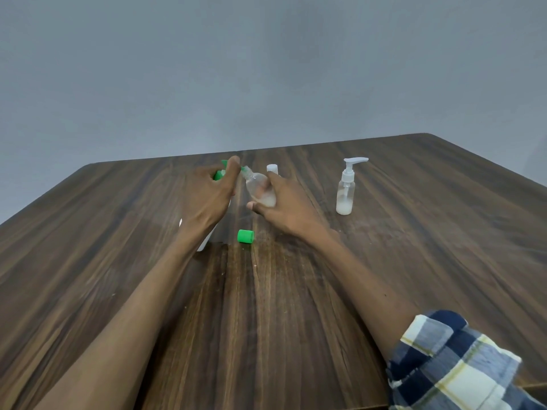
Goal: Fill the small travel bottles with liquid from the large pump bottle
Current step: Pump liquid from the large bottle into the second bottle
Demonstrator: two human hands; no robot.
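Bench (414,261) of dark wood grain under everything, grey wall behind. Left hand (207,196) atop the large pump bottle (204,244), fingers curled over the green pump head (219,174), white body mostly hidden behind hand and wrist. Right hand (284,202) wrapped round a small clear travel bottle (259,187), tilted with its neck toward the green spout, a little whitish liquid pooled at its lower end. Green cap (245,236) lying loose on the bench, just in front of both hands. Second travel bottle (345,192) with a white pump top standing upright well to the right, whitish liquid low in it. White-capped container (272,168) partly hidden behind the right hand, kind not clear. Plaid sleeve (453,365) rolled on the right forearm, lower right.
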